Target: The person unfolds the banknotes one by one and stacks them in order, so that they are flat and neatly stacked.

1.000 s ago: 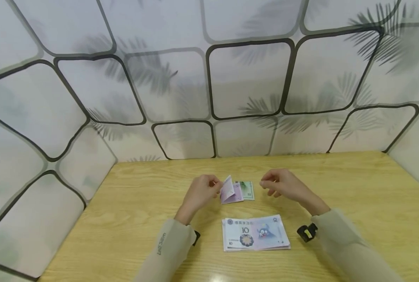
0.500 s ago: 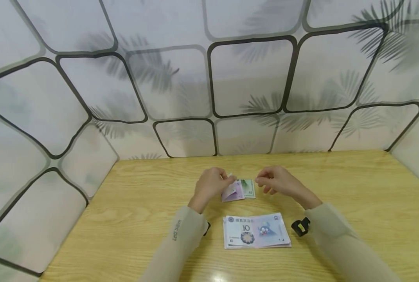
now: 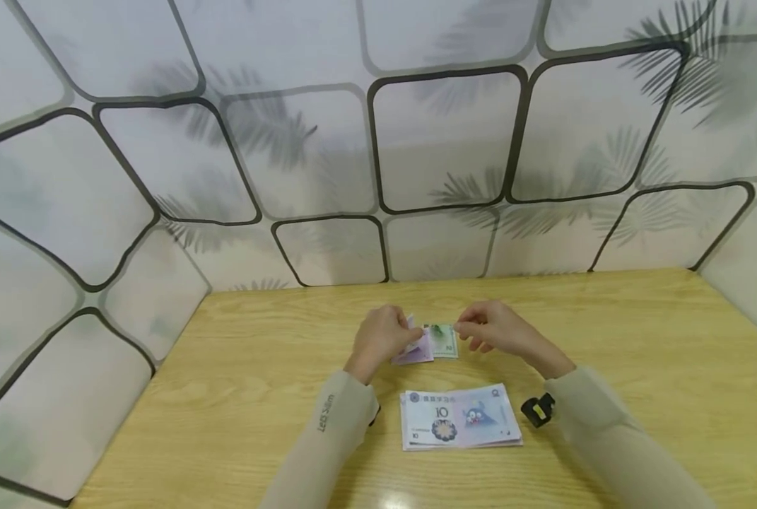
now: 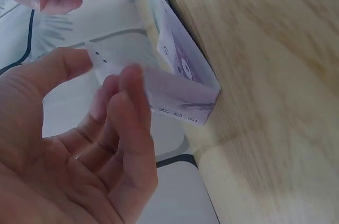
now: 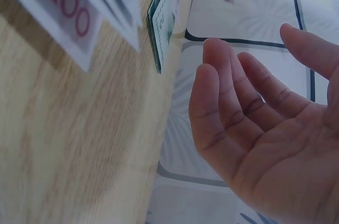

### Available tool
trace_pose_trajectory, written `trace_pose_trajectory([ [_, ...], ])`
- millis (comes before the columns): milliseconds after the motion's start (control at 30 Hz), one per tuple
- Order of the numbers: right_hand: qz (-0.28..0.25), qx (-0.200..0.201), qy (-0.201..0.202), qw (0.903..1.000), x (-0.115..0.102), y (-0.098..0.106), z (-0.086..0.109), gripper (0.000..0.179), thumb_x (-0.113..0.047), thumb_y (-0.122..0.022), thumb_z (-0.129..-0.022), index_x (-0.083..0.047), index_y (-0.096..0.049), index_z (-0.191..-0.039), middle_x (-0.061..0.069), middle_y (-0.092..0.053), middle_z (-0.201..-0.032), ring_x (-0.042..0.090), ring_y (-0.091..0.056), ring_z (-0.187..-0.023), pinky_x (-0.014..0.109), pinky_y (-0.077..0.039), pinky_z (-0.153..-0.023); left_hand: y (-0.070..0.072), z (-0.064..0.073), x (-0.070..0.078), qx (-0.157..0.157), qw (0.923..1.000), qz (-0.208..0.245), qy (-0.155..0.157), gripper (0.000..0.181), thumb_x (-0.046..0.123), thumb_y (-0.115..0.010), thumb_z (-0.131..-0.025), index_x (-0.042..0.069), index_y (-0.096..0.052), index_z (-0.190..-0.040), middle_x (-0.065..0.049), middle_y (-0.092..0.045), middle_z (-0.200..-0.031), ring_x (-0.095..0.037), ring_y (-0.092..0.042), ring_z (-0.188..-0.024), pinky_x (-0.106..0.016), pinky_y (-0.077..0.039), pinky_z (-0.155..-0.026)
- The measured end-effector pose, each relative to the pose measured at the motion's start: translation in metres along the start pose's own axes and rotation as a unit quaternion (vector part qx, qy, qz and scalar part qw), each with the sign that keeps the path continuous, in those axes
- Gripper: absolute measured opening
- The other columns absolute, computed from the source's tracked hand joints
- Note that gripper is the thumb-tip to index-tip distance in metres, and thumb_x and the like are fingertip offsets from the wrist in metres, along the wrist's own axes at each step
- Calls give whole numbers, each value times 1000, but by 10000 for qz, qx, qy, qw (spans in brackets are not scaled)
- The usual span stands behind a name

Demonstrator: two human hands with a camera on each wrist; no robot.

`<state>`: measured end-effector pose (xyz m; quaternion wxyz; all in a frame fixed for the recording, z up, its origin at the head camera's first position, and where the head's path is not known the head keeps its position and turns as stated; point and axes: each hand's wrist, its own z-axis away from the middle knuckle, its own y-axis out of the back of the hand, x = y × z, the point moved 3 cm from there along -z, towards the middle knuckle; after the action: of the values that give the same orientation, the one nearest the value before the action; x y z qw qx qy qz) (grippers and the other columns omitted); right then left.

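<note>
From left to right: my left hand point(image 3: 381, 339) has moved inward over the last second and now sits across a folded purple play-money note point(image 3: 421, 353), whose raised flap point(image 4: 177, 97) stood plainly visible from above and is now mostly behind my fingers. In the left wrist view my thumb tip is at the flap's free end and my bent fingers cross its face; whether they pinch it or only push, I cannot tell. The flap is up off the rest of the note, so I judge the fold to be mid-handling, not settled flat.

Just right of it, a green note point(image 3: 444, 342) lies with its left end apparently under the purple one. My right hand point(image 3: 500, 331) has drawn closer and is now just beside the green note's right edge, fingers loosely bent, holding nothing.

Around this, on the wood-grain table point(image 3: 244, 410), a stack of larger notes point(image 3: 464, 417), with a 10 and a blue cartoon creature on top, lies nearer to me, apart from the folded pair and out of the way. To its right is a small black device point(image 3: 537, 410) at my right cuff. The main obstacles, I judge, are the overlap and my own left fingers, which hide the crease from above.
</note>
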<state>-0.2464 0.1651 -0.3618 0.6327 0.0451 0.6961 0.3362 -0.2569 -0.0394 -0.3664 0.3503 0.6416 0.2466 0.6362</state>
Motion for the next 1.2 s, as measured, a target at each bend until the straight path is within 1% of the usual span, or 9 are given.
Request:
trace_pose_trajectory([
  [233,-78,-52,-54,9999,2,-4,-2,28,-15,-60,-103,10,-65,-113,16,-67,-93,30,-69,-78,43,-60,-69,8,7,-4,216,9994,234,-150,14,14,-73,-90,5,-71,-80,-2,-65,-61,-15,-62,-52,-20,-39,-42],
  [367,-54,-43,-60,10000,4,-5,-3,28,-16,-62,-102,10,-65,-113,13,-68,-92,30,-68,-77,43,-60,-69,14,12,-2,462,9972,473,-358,9,8,-68,-90,2,-71,-85,-3,-65,-60,-23,-69,-56,-21,-42,-41],
  [467,-70,7,-76,9999,5,-5,-2,31,-15,-65,-99,11,-62,-115,13,-66,-91,28,-67,-75,42,-60,-68,16,16,-1,481,9937,854,-546,8,4,-64,-90,0,-69,-86,-5,-66,-62,-28,-70,-57,-22,-46,-41],
  [600,-81,127,-139,9998,6,-2,2,37,-14,-68,-97,14,-56,-119,15,-63,-92,26,-64,-74,41,-59,-67,17,21,-1,487,9823,1637,-772,8,-1,-61,-91,-5,-67,-88,-10,-68,-68,-38,-72,-64,-34,-58,-48],
  [767,-109,253,-488,9984,10,2,5,50,-15,-66,-98,17,-45,-131,19,-60,-98,26,-64,-77,41,-60,-68,16,25,-1,404,9662,2395,-869,9,-2,-61,-98,-7,-65,-103,-11,-67,-72,-42,-72,-74,-49,-61,-58],
  [900,-146,330,-646,9973,13,6,7,56,-16,-66,-99,17,-39,-135,23,-54,-104,27,-63,-79,41,-59,-68,15,26,-1,283,9601,2607,-968,11,-1,-60,-100,-5,-63,-110,-11,-67,-74,-43,-72,-77,-50,-61,-60],
  [1000,-151,388,-616,9972,15,9,9,52,-16,-65,-99,15,-42,-133,21,-52,-103,26,-63,-79,39,-58,-66,14,27,0,198,9574,2653,-1122,10,-1,-58,-101,-4,-61,-110,-18,-67,-77,-44,-71,-77,-52,-61,-61],
  [1133,-377,278,-492,9977,16,11,8,40,-13,-63,-100,14,-49,-126,14,-65,-94,24,-65,-74,38,-59,-64,13,28,-2,124,9511,2806,-1286,8,-3,-56,-102,-4,-58,-109,-29,-63,-81,-47,-69,-77,-54,-60,-63],
  [1200,-534,236,-477,9971,16,12,7,30,-10,-61,-101,13,-54,-120,11,-69,-88,22,-65,-70,38,-60,-64,13,28,-3,131,9483,2889,-1308,7,-4,-56,-102,-4,-57,-109,-26,-61,-78,-47,-69,-77,-54,-61,-62],
])
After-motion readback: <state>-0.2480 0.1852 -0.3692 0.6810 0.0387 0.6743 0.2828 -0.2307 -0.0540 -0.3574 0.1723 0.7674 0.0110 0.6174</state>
